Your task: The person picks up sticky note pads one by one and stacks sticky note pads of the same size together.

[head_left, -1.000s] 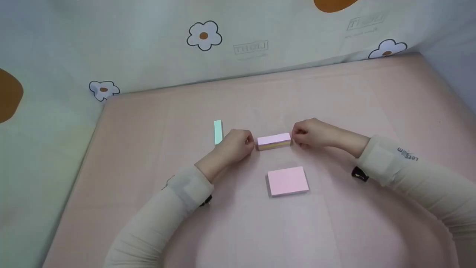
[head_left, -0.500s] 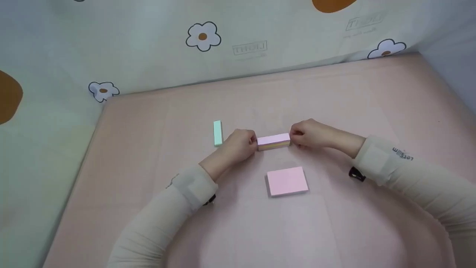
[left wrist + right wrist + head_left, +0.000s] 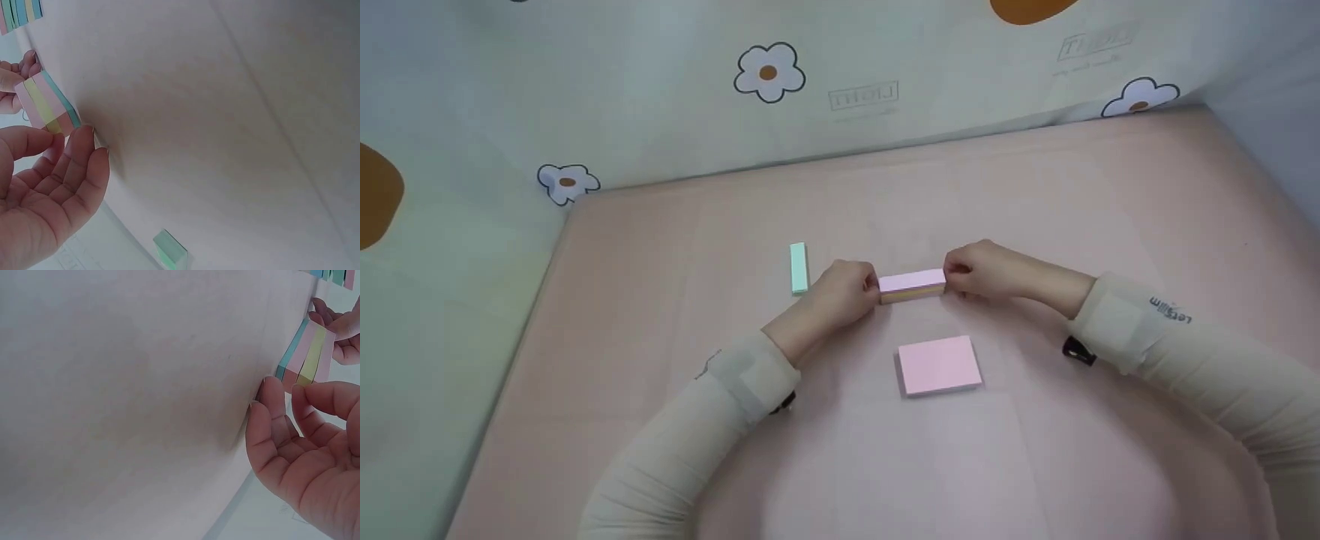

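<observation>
A small stack of narrow sticky-note pads (image 3: 911, 280) lies on the table, with pink, yellow and teal layers showing in the wrist views. At its left end, the bent thumb and fingers of my left hand (image 3: 844, 291) touch the short side; the left wrist view shows the thumb tip by the yellow pad (image 3: 52, 125). My right hand (image 3: 984, 268) holds the opposite end the same way, thumb and finger tips at the yellow pad (image 3: 306, 377). Nearer to me lies a wider pink-topped block of sticky notes (image 3: 940, 365).
A mint-green strip pad (image 3: 799, 268) lies just beyond my left hand. Pink cloth covers the table (image 3: 675, 300). A pale flower-print curtain (image 3: 660, 90) hangs along the far and left edges.
Both hands have closed in on the stack from slightly apart and now touch its two ends. Over the last half second they hardly move. The other pads stay where they were.
</observation>
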Demonstrator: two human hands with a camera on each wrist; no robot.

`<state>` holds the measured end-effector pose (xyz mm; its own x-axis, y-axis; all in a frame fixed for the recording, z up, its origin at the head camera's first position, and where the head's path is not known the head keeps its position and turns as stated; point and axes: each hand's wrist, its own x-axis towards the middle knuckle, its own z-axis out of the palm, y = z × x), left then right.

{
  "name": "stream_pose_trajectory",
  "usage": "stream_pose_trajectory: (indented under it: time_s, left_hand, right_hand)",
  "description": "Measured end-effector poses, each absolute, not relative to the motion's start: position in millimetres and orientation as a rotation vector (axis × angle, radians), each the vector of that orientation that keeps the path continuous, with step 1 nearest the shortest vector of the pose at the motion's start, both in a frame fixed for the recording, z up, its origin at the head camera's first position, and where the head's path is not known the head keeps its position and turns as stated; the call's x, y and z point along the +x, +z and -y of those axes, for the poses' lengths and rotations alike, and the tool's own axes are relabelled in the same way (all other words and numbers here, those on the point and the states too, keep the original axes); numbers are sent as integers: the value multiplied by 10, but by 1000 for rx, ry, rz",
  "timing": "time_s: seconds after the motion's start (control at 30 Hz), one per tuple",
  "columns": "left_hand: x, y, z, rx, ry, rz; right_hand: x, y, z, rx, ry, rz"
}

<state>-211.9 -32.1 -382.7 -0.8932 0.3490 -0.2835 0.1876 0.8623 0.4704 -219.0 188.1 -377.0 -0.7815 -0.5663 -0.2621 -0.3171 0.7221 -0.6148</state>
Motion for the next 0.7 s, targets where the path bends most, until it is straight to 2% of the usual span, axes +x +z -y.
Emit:
stream_pose_trajectory:
  time_s: [0.7]
  left_hand:
    - [-2106,-3807,326,442,621,-2650]
  right_hand:
    - [-2207,-3767,-1858,-700,-739,-2520]
